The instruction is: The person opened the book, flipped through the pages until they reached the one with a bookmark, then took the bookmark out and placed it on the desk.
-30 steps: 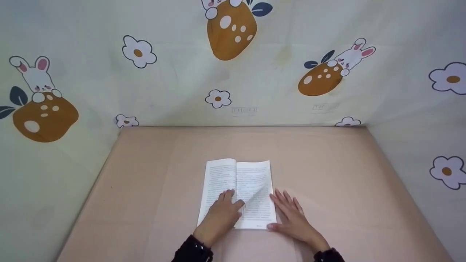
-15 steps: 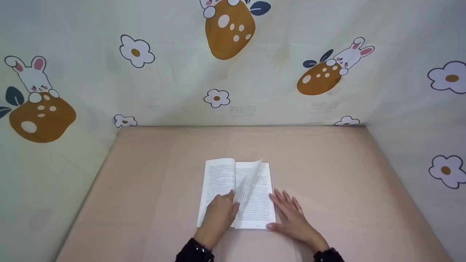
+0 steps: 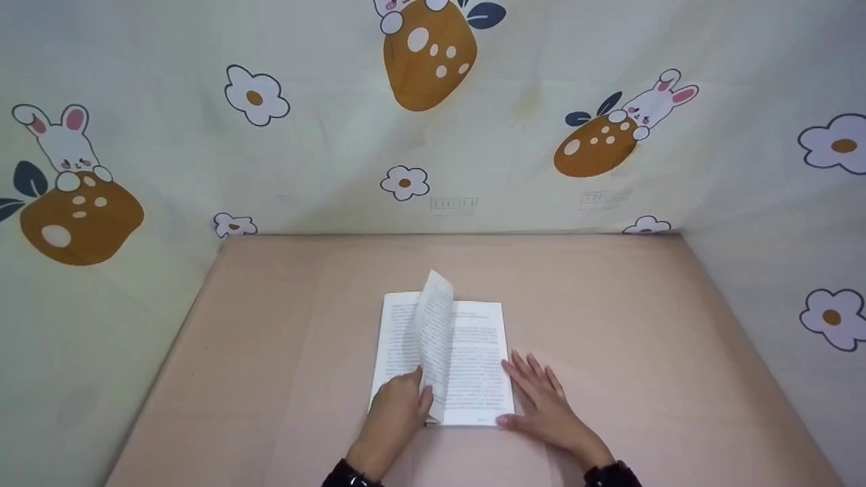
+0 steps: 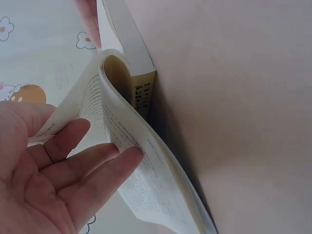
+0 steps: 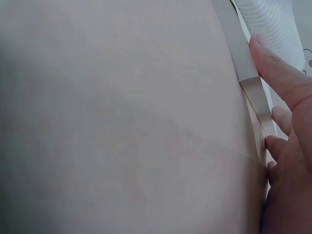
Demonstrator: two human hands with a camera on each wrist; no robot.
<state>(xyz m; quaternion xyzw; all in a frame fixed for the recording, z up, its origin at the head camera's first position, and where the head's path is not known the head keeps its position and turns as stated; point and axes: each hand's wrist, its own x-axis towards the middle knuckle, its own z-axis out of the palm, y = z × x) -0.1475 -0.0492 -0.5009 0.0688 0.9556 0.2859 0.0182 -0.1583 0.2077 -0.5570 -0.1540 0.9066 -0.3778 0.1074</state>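
Note:
A paperback book (image 3: pixel 477 365) lies spread on the table, printed text on both sides. One page (image 3: pixel 436 318) stands up near the spine, its top corner raised and leaning left. My left hand (image 3: pixel 396 412) pinches that page low down; in the left wrist view, thumb and forefinger meet on the curved page (image 4: pixel 80 92) while the other fingers reach toward the left-hand pages (image 4: pixel 151 165). At the book's right edge rests my right hand (image 3: pixel 544 409), its thumb (image 5: pixel 275 63) on the lower corner and its other fingers extended along the side.
A pinkish-beige cloth covers the table (image 3: pixel 284 325). Behind it and at both sides hang pale curtains (image 3: pixel 325 149) printed with rabbits, brown fruit and flowers. Dark cuffs (image 3: pixel 612 475) show at the wrists.
The left hand has moved slightly left and down, drawing the page from the right side up and over toward the left. The right hand has stayed at the book's edge.

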